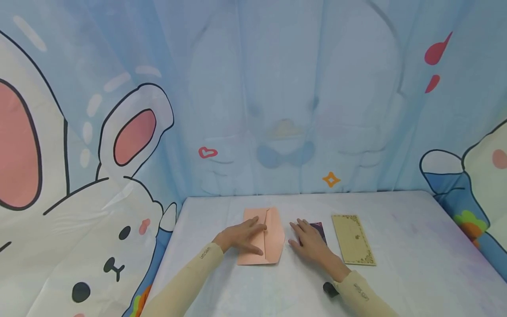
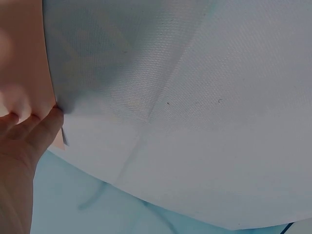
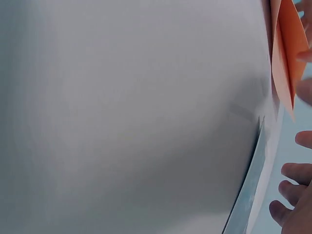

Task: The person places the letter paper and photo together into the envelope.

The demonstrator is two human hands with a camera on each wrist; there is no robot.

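Observation:
A peach envelope point(image 1: 273, 246) lies on the white table, its flap spread out toward the right. My left hand point(image 1: 239, 235) rests on the envelope's body, fingers spread and the thumb apart from them. In the left wrist view, the fingertips are right at the edge of the envelope point(image 2: 29, 58). My right hand point(image 1: 310, 242) is over a dark card point(image 1: 319, 227) with purple-pink marks, covering most of it. Its fingers are loosely extended, with nothing gripped. In the right wrist view, the fingers point(image 3: 292, 192) stand apart beside the card's edge point(image 3: 247, 195).
To the right of the dark card lies a beige card point(image 1: 351, 242) with an ornate brown border. A small black object point(image 1: 329, 289) is beside my right wrist. Behind the white table point(image 1: 416, 246) hangs a light blue curtain point(image 1: 277, 88) with cartoon rabbits.

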